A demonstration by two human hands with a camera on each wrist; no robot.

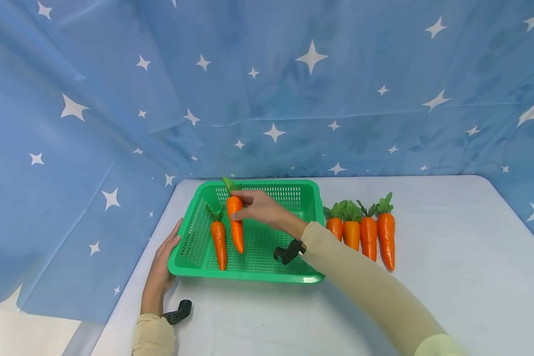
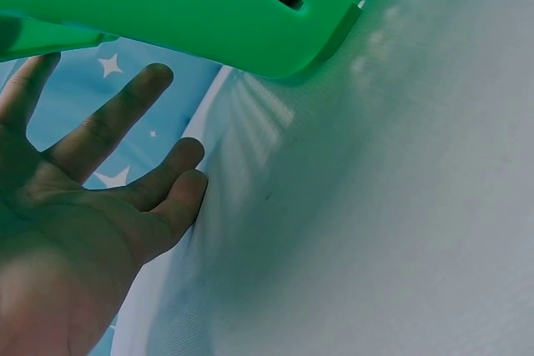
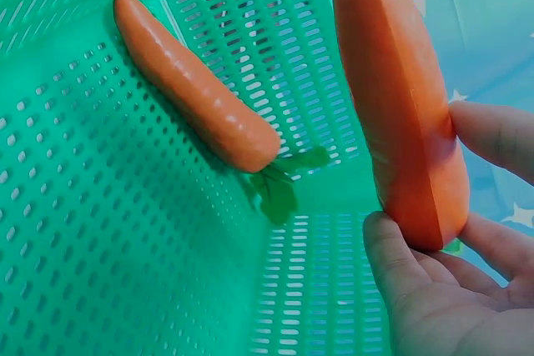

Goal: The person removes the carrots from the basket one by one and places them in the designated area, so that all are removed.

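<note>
My right hand [image 1: 260, 206] pinches an orange carrot [image 1: 236, 225] near its leafy top, thumb on one side and fingers on the other. This carrot hangs over the green basket [image 1: 267, 278], tip downward. Inside the basket, toward its left side, lies another carrot [image 3: 196, 85] with green leaves. At the basket's left rim my left hand [image 1: 163, 259] rests with its fingers against the outside. In the left wrist view those fingers [image 2: 117, 122] are spread and fairly straight, near the basket's underside [image 2: 209, 22].
Several carrots [image 1: 386, 237] lie in a row on the white table [image 1: 449, 237], just right of the basket; my right forearm partly covers them. A blue star-patterned cloth [image 1: 360, 84] stands behind and at the left. Each wrist wears a black camera [image 1: 178, 311].
</note>
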